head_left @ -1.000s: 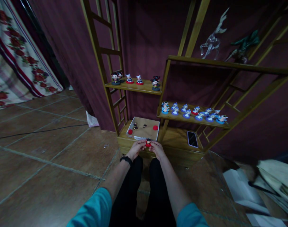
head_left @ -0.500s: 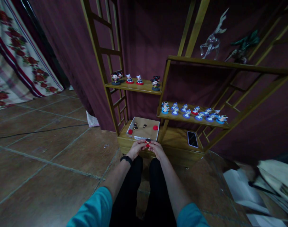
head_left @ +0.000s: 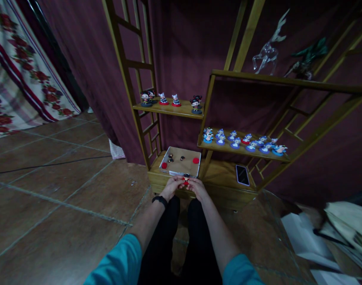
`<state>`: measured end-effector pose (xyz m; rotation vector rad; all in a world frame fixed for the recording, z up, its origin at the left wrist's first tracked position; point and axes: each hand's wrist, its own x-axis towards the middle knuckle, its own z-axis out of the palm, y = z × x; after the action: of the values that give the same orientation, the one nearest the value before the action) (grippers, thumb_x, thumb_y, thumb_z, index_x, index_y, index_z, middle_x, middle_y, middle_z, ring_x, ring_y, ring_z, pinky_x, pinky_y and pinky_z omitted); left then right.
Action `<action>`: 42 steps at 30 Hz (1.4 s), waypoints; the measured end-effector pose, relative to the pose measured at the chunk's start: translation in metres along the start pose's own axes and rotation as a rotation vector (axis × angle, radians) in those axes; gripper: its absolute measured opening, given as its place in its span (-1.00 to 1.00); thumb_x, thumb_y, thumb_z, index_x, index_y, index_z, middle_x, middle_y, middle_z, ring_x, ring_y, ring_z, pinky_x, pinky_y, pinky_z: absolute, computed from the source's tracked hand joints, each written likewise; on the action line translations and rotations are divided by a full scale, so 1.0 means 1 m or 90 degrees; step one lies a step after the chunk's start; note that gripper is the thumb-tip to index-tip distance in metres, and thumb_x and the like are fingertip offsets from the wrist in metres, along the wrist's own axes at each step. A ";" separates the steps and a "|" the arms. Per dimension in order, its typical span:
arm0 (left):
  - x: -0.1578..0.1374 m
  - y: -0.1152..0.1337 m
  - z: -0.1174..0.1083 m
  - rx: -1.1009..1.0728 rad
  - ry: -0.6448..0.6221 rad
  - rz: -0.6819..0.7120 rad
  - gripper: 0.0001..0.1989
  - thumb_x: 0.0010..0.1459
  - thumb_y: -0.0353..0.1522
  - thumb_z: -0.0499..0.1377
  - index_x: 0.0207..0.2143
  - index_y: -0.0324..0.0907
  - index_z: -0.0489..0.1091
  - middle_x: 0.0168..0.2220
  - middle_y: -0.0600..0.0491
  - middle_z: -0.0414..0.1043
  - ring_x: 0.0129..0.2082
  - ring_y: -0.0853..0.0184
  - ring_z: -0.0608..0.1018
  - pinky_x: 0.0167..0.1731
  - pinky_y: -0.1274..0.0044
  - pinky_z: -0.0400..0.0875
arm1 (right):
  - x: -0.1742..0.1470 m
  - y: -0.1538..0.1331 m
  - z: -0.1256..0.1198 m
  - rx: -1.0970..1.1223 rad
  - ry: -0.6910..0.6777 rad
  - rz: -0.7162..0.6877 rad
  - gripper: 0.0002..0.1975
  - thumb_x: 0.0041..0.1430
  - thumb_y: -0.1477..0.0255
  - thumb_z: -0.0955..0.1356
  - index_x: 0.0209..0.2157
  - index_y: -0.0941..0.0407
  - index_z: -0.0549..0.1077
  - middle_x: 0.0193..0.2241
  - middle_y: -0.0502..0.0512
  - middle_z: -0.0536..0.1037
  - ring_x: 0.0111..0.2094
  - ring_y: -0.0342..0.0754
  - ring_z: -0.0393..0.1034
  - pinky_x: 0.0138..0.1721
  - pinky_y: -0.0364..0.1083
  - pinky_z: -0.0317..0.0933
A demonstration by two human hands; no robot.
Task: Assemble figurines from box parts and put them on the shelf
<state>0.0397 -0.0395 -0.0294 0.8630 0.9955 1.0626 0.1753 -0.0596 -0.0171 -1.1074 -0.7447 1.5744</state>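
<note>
Between my two hands is a small figurine (head_left: 186, 179) with black hair and a red body, held upright in front of the box. My left hand (head_left: 173, 187) pinches its left side, and my right hand (head_left: 197, 186) grips its right side. The fingertips cover part of the body. Just beyond them, a shallow cardboard box (head_left: 172, 172) with white walls holds several small dark pieces (head_left: 182, 158). A red round piece (head_left: 195, 160) lies at the box's right and another red piece (head_left: 164, 165) at its left front.
The box rests on the low deck of a wooden shelf unit (head_left: 216, 174), beside a phone (head_left: 242, 175). Several figurines (head_left: 235, 143) stand on the right shelf, more on the left shelf (head_left: 169, 109). Higher up stands a clear deer ornament (head_left: 267, 55). Bags (head_left: 347, 225) lie at floor right.
Hardly anything differs. The whole view has shifted very slightly, while both hands keep the same hold on the figurine.
</note>
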 end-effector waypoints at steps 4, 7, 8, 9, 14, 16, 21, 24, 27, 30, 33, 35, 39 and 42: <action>0.001 0.000 0.000 -0.008 -0.012 0.004 -0.74 -0.22 -0.43 0.28 -0.39 -0.33 0.38 -0.58 0.05 0.42 -0.66 0.51 0.40 -0.64 0.67 0.24 | 0.000 0.000 -0.001 -0.006 -0.025 -0.001 -0.78 -0.21 0.43 0.42 -0.41 0.17 0.47 -0.58 0.01 0.47 -0.60 -0.24 0.27 -0.52 -0.19 0.26; 0.000 0.000 0.000 -0.016 -0.012 0.007 -0.75 -0.21 -0.44 0.28 -0.39 -0.32 0.38 -0.56 0.04 0.43 -0.65 0.51 0.42 -0.64 0.68 0.25 | 0.000 0.001 -0.002 -0.016 -0.050 -0.006 -0.76 -0.23 0.42 0.43 -0.40 0.16 0.47 -0.56 0.00 0.47 -0.59 -0.25 0.27 -0.51 -0.20 0.25; 0.000 0.000 0.000 -0.018 -0.012 0.007 -0.75 -0.20 -0.45 0.28 -0.38 -0.32 0.37 -0.55 0.04 0.43 -0.64 0.51 0.42 -0.63 0.68 0.26 | 0.001 0.002 -0.003 -0.018 -0.052 -0.008 -0.75 -0.23 0.42 0.43 -0.40 0.16 0.47 -0.56 0.00 0.47 -0.59 -0.25 0.27 -0.51 -0.20 0.25; 0.000 0.000 0.000 -0.020 -0.011 0.005 -0.76 -0.20 -0.45 0.27 -0.38 -0.32 0.37 -0.55 0.03 0.43 -0.64 0.50 0.43 -0.63 0.68 0.26 | 0.001 0.003 -0.003 -0.021 -0.050 -0.010 -0.75 -0.24 0.42 0.43 -0.40 0.16 0.47 -0.57 -0.01 0.47 -0.59 -0.25 0.27 -0.51 -0.20 0.25; -0.002 0.002 0.001 -0.030 -0.009 -0.009 -0.77 -0.16 -0.46 0.25 -0.36 -0.31 0.38 -0.53 0.01 0.44 -0.62 0.48 0.45 -0.62 0.66 0.27 | 0.006 0.007 -0.006 -0.026 -0.035 -0.014 -0.75 -0.25 0.42 0.42 -0.41 0.17 0.47 -0.58 -0.01 0.45 -0.60 -0.24 0.26 -0.50 -0.19 0.25; -0.003 0.002 0.001 -0.032 -0.015 -0.012 -0.77 -0.15 -0.46 0.25 -0.35 -0.31 0.38 -0.52 0.01 0.45 -0.62 0.48 0.45 -0.61 0.66 0.28 | 0.008 0.008 -0.007 -0.026 -0.038 -0.015 -0.74 -0.25 0.43 0.42 -0.40 0.16 0.47 -0.57 -0.02 0.46 -0.60 -0.25 0.25 -0.51 -0.19 0.25; -0.005 0.004 0.002 -0.033 -0.025 -0.010 -0.78 -0.15 -0.48 0.25 -0.35 -0.32 0.39 -0.51 0.00 0.45 -0.62 0.48 0.44 -0.60 0.66 0.28 | 0.009 0.009 -0.008 -0.025 -0.027 -0.014 -0.75 -0.27 0.43 0.42 -0.41 0.17 0.46 -0.60 -0.02 0.45 -0.62 -0.25 0.24 -0.53 -0.20 0.24; -0.006 0.005 0.003 -0.032 -0.033 -0.009 -0.77 -0.16 -0.48 0.25 -0.35 -0.32 0.39 -0.52 0.01 0.44 -0.61 0.48 0.44 -0.59 0.65 0.29 | 0.008 0.008 -0.007 -0.024 -0.015 -0.008 -0.75 -0.27 0.44 0.42 -0.42 0.17 0.45 -0.62 -0.02 0.44 -0.62 -0.24 0.25 -0.53 -0.20 0.24; -0.006 0.005 0.003 -0.029 -0.040 -0.001 -0.74 -0.18 -0.48 0.26 -0.34 -0.32 0.38 -0.52 0.01 0.44 -0.60 0.47 0.45 -0.58 0.65 0.29 | 0.006 0.006 -0.006 -0.021 -0.012 -0.006 -0.75 -0.26 0.44 0.42 -0.41 0.17 0.45 -0.61 -0.02 0.45 -0.62 -0.24 0.26 -0.53 -0.20 0.24; -0.006 0.005 0.004 -0.026 -0.048 0.013 -0.68 -0.20 -0.47 0.28 -0.30 -0.31 0.37 -0.50 0.01 0.44 -0.56 0.46 0.46 -0.56 0.65 0.29 | 0.004 0.004 -0.005 -0.005 -0.017 -0.005 -0.74 -0.24 0.44 0.41 -0.38 0.16 0.45 -0.60 -0.01 0.46 -0.59 -0.23 0.28 -0.51 -0.20 0.24; -0.007 0.004 0.005 -0.014 -0.066 0.025 -0.60 -0.23 -0.46 0.30 -0.24 -0.30 0.36 -0.46 0.01 0.45 -0.52 0.46 0.47 -0.51 0.64 0.30 | 0.002 0.002 -0.005 0.020 -0.017 -0.005 -0.75 -0.22 0.46 0.40 -0.37 0.16 0.45 -0.58 0.01 0.48 -0.56 -0.20 0.32 -0.49 -0.19 0.25; -0.008 0.004 0.005 -0.001 -0.077 0.030 -0.54 -0.25 -0.45 0.31 -0.20 -0.29 0.35 -0.42 0.01 0.45 -0.50 0.45 0.47 -0.48 0.63 0.30 | 0.002 0.001 -0.005 0.031 -0.012 -0.003 -0.75 -0.22 0.49 0.38 -0.37 0.15 0.45 -0.57 0.02 0.49 -0.55 -0.19 0.33 -0.47 -0.17 0.26; -0.007 0.002 0.006 0.025 -0.087 0.042 -0.46 -0.31 -0.46 0.33 -0.16 -0.29 0.32 -0.44 0.05 0.44 -0.52 0.47 0.45 -0.50 0.64 0.27 | 0.002 0.000 -0.006 0.017 -0.007 0.002 -0.72 -0.21 0.51 0.36 -0.33 0.15 0.43 -0.55 0.02 0.50 -0.53 -0.18 0.35 -0.44 -0.16 0.27; -0.005 -0.001 0.008 0.028 -0.087 0.063 -0.42 -0.32 -0.48 0.32 -0.14 -0.28 0.29 -0.51 0.12 0.41 -0.57 0.50 0.41 -0.52 0.65 0.25 | 0.002 0.001 -0.006 0.002 -0.015 -0.002 -0.72 -0.22 0.52 0.35 -0.33 0.13 0.43 -0.52 0.01 0.51 -0.54 -0.19 0.35 -0.44 -0.18 0.26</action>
<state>0.0465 -0.0455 -0.0267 1.0171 0.8714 1.0532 0.1806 -0.0582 -0.0210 -1.0865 -0.7587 1.5888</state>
